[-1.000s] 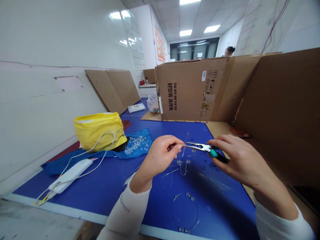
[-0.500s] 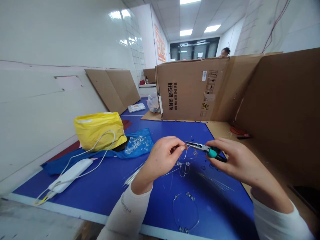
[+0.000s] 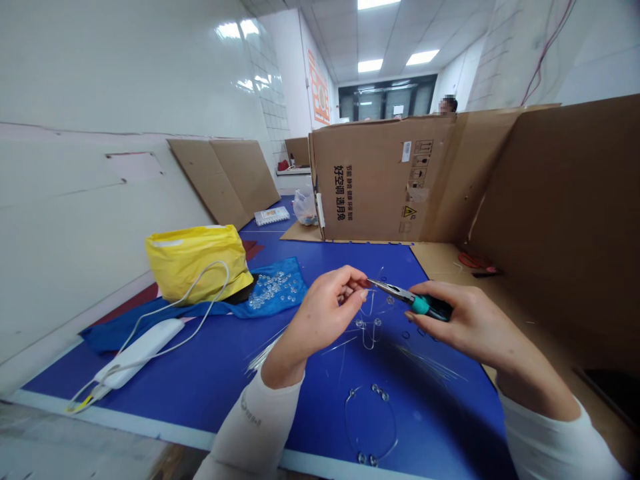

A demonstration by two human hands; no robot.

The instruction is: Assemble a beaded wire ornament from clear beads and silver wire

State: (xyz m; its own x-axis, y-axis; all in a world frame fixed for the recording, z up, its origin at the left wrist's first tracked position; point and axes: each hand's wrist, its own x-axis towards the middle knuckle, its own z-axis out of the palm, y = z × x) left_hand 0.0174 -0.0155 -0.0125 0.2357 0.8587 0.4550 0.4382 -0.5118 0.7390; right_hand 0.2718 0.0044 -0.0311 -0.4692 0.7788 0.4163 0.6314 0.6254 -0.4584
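**A:** What are the hands doing?

**B:** The right hand [image 3: 473,327] is closed round the teal handles of the pliers [image 3: 397,292], their needle tips pointing left. The left hand [image 3: 327,310] is drawn narrow, its fingertips [image 3: 356,283] pinched together right at those tips.

**A:** Pinching what?

**B:** I can't tell. The fingers hide it, and anything that thin is lost there.

**A:** Where's the work itself?

**B:** A clear beaded strand [image 3: 369,332] sits just below the hands on the blue mat [image 3: 200,383]. A wider strand loop [image 3: 371,423] lies nearer the person, and loose strands [image 3: 430,363] lie to the right. Spare beads [image 3: 273,290] sit on a blue cloth [image 3: 277,307] further left.

**A:** How's this done well?

**B:** I'd brace both wrists and keep the pinch close to the tips, so a fine strand can't slip or kink. Squeeze gently, too.

**A:** Anything else unclear?

**B:** Yes, the plier tips meet the left fingers, so how the jaws stand is hard to see. The right hand covers the handle ends, and 1 strand's path through the beads is too faint to trace.
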